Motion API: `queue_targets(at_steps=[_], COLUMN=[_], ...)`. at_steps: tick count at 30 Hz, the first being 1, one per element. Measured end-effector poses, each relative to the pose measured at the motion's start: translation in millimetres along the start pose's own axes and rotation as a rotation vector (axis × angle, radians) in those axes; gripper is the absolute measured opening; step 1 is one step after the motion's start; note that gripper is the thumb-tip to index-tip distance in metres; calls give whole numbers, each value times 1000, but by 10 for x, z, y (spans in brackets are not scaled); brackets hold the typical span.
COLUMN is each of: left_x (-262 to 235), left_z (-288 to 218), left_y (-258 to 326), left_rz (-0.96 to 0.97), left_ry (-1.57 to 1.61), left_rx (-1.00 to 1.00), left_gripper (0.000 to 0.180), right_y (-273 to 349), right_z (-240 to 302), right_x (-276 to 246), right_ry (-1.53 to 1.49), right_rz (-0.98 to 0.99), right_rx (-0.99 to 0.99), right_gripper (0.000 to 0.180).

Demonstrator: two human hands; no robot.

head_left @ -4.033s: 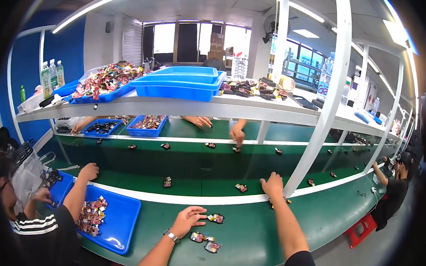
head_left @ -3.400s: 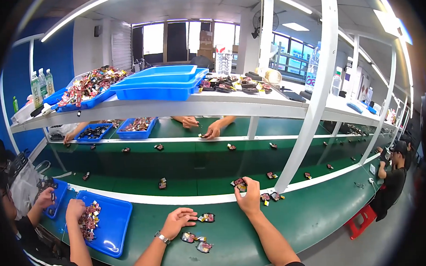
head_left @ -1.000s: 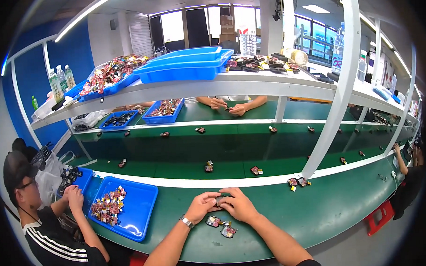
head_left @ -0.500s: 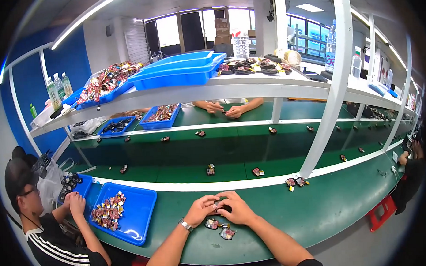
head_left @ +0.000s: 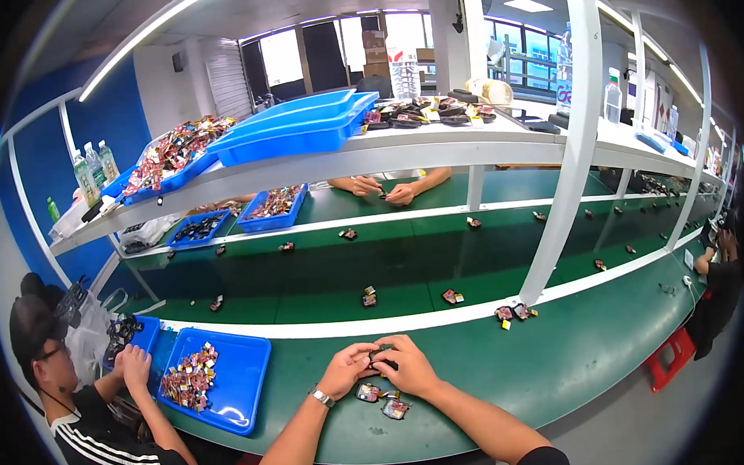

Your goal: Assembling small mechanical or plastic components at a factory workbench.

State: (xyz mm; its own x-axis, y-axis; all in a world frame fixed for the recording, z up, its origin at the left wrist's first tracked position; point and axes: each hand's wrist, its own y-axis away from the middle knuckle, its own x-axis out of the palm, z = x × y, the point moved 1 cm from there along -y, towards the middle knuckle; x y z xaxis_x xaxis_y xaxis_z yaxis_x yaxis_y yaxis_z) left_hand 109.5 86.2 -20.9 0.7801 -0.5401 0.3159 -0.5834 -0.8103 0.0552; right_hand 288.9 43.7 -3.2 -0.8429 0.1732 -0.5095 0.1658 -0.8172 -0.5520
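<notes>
In front of me, both hands meet over the green tabletop. My left hand point(head_left: 347, 373), with a metal-banded watch on its wrist, pinches a small black part point(head_left: 375, 359) from the left side. My right hand point(head_left: 409, 367) curls over the same part from the right, so most of it is hidden by fingers. Just below the hands lie two small assemblies, a dark-framed reddish one point(head_left: 367, 392) and a second one point(head_left: 395, 409), with yellow and white tabs near them.
A blue tray point(head_left: 250, 376) holding a heap of small red-and-yellow pieces point(head_left: 191, 378) stands at left, beside a seated co-worker point(head_left: 108, 406). More assemblies point(head_left: 516, 313) lie by a white post point(head_left: 555, 201). Across the green line, another person's hands point(head_left: 399, 193) work beneath a loaded shelf point(head_left: 435, 155).
My right fingers have drawn in over the black part, covering more of it. The whole view has shifted slightly; the assemblies below my hands lie as before.
</notes>
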Motion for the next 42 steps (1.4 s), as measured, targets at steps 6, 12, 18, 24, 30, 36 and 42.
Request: queue_targets(at_steps=[6, 12, 18, 24, 30, 36, 42], left_x=[-8, -27, -72, -49, -45, -35, -47], left_z=[12, 49, 57, 54, 66, 70, 40], left_y=[-4, -19, -14, -7, -9, -22, -30], left_rz=[5, 7, -12, -7, -13, -70, -72], left_ry=[9, 37, 69, 108, 76, 54, 68], left_rx=[3, 14, 64, 72, 71, 66, 132], left_gripper=[29, 28, 28, 28, 27, 26, 27], right_y=[30, 30, -9, 2, -3, 2, -35], right_z=[-29, -29, 80, 53, 45, -22, -3], right_x=[45, 40, 61, 16, 60, 117, 134], right_ry=[19, 12, 9, 33, -2, -34, -119], right_rz=[-44, -23, -67, -138, -137, -124, -98], right_rx=[2, 29, -21, -61, -55, 1, 13], right_gripper=[15, 16, 19, 18, 15, 17, 20])
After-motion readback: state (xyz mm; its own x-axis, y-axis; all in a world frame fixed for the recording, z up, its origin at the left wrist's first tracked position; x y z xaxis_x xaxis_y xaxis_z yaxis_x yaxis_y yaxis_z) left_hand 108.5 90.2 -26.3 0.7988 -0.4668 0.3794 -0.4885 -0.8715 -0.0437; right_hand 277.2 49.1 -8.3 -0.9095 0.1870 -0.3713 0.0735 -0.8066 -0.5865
